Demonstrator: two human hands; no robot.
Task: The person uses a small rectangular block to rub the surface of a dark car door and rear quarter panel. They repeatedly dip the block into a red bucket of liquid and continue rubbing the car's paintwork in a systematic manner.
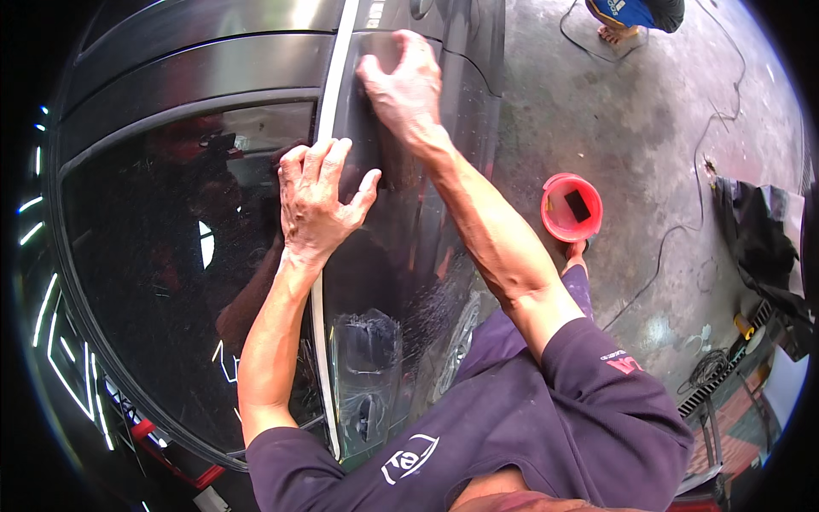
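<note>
Dark car bodywork and glass fill the left and middle of the view. A narrow white strip (338,77) runs lengthwise between the side window (171,222) and the dark panel (375,247). My left hand (314,200) rests over the strip and the window's edge, fingers a little bent and thumb spread away; nothing shows in it. Farther ahead, my right hand (408,90) is at the dark panel to the right of the strip. Its fingers are curled, the thumb stands off, and motion smears them. Whether something dark lies under that palm cannot be told.
On the concrete floor to the right stands a pink bucket (546,205) with a dark rectangular block (578,206) in it. A cable (701,192) winds past. Another person (627,13) is at the top right. Black sheeting (755,239) hangs at the right edge.
</note>
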